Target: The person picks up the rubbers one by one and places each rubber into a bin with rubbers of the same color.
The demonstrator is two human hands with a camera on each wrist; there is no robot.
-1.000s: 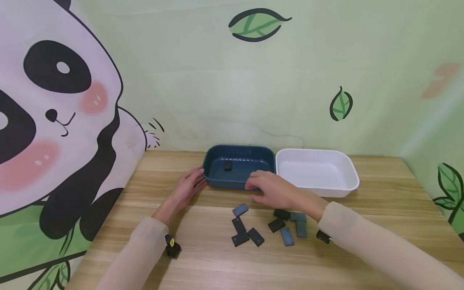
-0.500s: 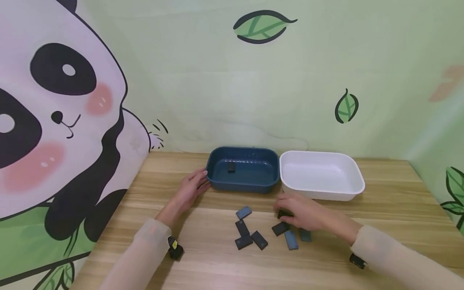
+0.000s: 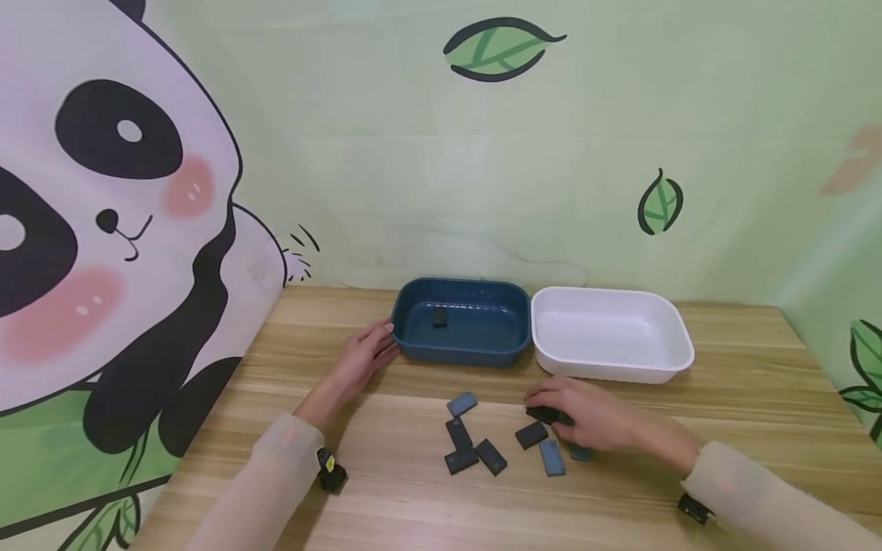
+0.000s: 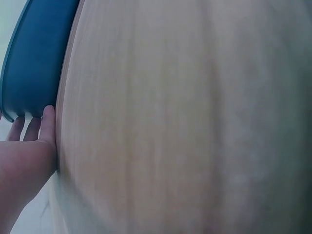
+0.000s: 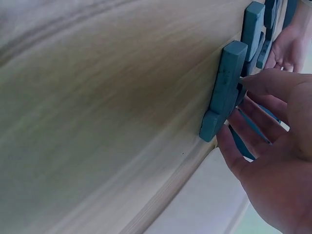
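Observation:
At the left end of the dark blue tray (image 3: 462,357), my left hand (image 3: 360,361) rests its extended fingertips against the wall. The left wrist view shows those fingers (image 4: 47,124) touching the tray's blue side (image 4: 36,58). Just in front of the white tray (image 3: 613,371), my right hand (image 3: 596,415) has thumb and fingers around a black block (image 3: 544,414), partly covered by the hand. In the right wrist view, my right hand (image 5: 278,146) is beside a blue-grey block (image 5: 226,73), its thumb and fingers reaching a dark block mostly hidden behind it.
One black block (image 3: 439,317) lies inside the blue tray. Several dark blocks and a blue one (image 3: 462,403) are grouped on the wooden table (image 3: 400,490). Near my right hand lie another black block (image 3: 531,435) and a blue block (image 3: 552,457). A panda-print backdrop stands behind.
My right hand has moved from the blue tray's front edge, right and nearer, down to the black block, and its fingers have closed around it. My left hand stays at the tray.

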